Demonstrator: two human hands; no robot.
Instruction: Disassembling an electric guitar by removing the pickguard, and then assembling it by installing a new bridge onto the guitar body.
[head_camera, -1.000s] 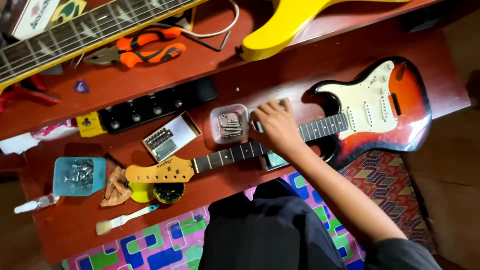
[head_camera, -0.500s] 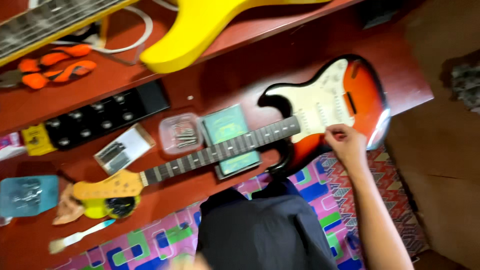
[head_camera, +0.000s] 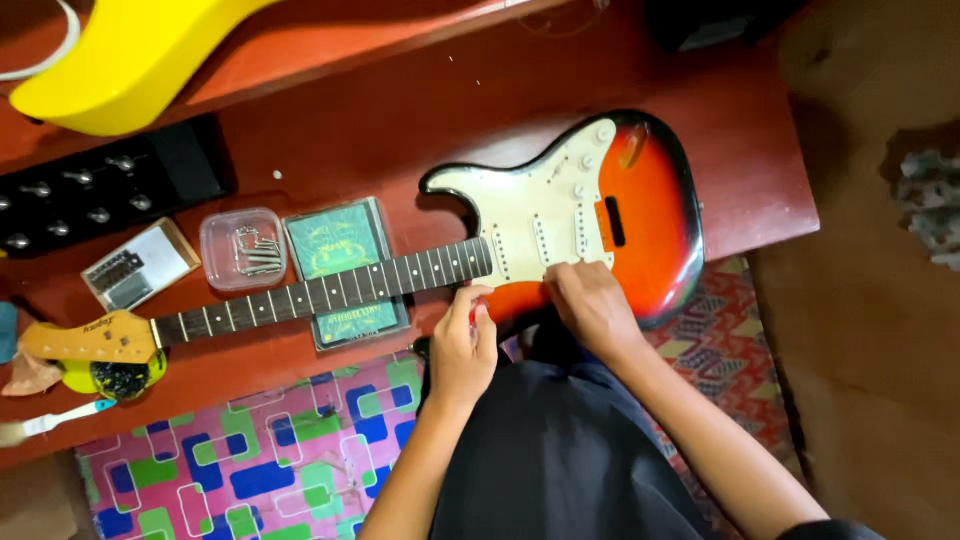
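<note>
1. Up top left I've got a yellow guitar body (head_camera: 120, 55) sitting on the red table (head_camera: 400, 110).
2. A black strip with metal knobs (head_camera: 95, 195) below it.
3. Clear plastic tub of small metal parts (head_camera: 243, 248), with a green case (head_camera: 340, 265) just beside it.
4. Colourful patterned mat (head_camera: 250, 460) down low.

Table (head_camera: 760, 150): reddish-brown wood, glossy, spans the upper frame; a raised shelf edge runs across the far side.
Floor (head_camera: 880, 330): bare brown surface at right, dim.
Mat (head_camera: 250, 460): pink with blue and green blocks, below the table's near edge.
Rug (head_camera: 720, 330): red patterned, partly under the table.
Light: warm, soft, from above.
</note>
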